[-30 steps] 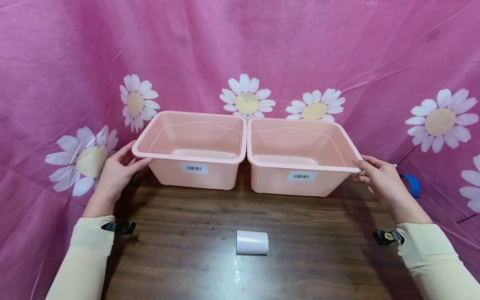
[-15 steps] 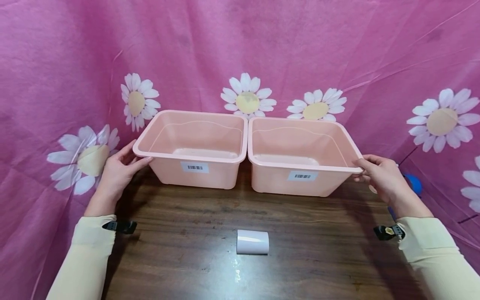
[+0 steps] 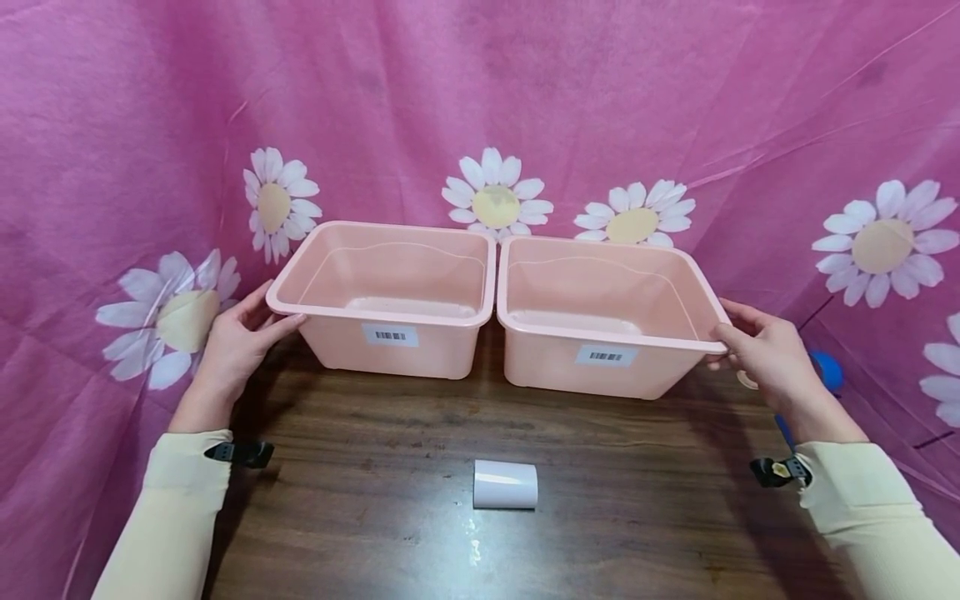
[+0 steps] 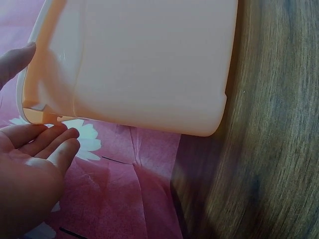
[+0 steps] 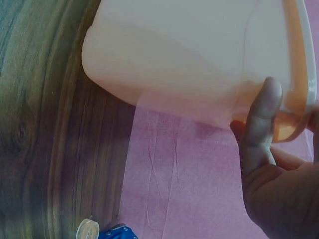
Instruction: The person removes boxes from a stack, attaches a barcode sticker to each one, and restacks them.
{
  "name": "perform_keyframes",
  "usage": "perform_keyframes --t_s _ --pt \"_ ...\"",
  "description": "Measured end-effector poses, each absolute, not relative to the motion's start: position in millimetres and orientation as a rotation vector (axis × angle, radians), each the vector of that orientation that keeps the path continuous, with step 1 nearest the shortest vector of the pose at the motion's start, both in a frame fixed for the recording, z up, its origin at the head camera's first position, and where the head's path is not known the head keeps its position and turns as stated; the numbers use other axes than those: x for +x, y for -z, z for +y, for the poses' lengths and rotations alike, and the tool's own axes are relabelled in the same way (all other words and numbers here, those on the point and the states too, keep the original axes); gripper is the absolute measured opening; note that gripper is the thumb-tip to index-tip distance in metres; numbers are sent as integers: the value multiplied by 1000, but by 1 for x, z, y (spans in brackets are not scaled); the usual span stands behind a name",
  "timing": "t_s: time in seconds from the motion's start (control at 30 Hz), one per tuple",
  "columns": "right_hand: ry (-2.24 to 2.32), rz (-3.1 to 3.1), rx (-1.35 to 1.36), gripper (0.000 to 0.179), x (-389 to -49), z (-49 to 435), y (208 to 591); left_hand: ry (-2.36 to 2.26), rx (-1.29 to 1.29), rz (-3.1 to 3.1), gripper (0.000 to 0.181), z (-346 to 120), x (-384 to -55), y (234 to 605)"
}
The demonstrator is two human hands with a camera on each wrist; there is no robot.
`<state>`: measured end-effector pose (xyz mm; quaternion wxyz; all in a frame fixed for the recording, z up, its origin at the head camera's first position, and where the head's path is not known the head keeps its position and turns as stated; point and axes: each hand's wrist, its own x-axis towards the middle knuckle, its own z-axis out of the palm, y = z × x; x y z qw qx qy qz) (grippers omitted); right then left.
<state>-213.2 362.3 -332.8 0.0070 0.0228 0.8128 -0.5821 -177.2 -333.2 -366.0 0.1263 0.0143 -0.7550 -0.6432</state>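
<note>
Two pink plastic storage bins stand side by side on the wooden table in the head view, each with a barcode label on its front. My left hand (image 3: 238, 350) holds the left bin (image 3: 397, 354) at its outer corner, thumb at the front rim and fingers under the side rim. At the right bin (image 3: 637, 379), my right hand (image 3: 772, 358) grips the outer front corner, its thumb on the rim. In the right wrist view, fingers (image 5: 261, 109) reach under that rim. Both bins look empty inside. Their rims nearly meet in the middle.
A white curved piece (image 3: 506, 484), like a short tube, lies on the table (image 3: 360, 500) in front of the bins. A blue object (image 5: 118, 232) and a pale tape-like ring (image 5: 87, 229) lie beyond my right hand. Pink flowered cloth (image 3: 375, 108) hangs behind and at both sides.
The right bin's outer front corner has shifted slightly toward me, with my right hand moving along with it. My left hand and the left bin look nearly unchanged.
</note>
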Motion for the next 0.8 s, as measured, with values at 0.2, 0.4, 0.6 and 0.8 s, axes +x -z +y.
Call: perform_keyframes --t_s 0.2,0.4,0.6,0.8 --pt "1723 2634 162 70 -209 358 328 1881 40 -2198 80 -335 -177 368" --pt "1871 2582 160 71 -204 355 316 1873 36 -2209 80 -336 -178 369" --pt "1890 2586 151 73 -200 354 295 1863 37 -2222 80 -336 -179 368" --pt "1946 2498 207 61 -196 355 264 1843 46 -2242 79 -336 -179 367"
